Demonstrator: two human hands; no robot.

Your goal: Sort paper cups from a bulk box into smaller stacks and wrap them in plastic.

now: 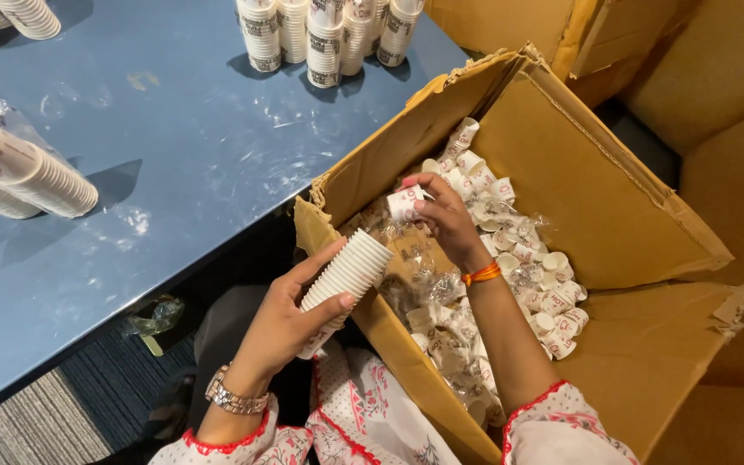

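Stack of nested paper cups clasped in left hand, single cup pinched by right hand over cardboard box; stack could be toppled if grip loosened.

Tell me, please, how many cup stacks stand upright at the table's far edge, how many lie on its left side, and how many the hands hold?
Upright stacks: 5
Lying stacks: 2
Stack in left hand: 1
Single cup in right hand: 1
Total: 9

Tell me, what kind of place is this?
Probably a packing or sorting workspace: stacked paper cups stand on a blue table, and a large cardboard box holds many loose cups.
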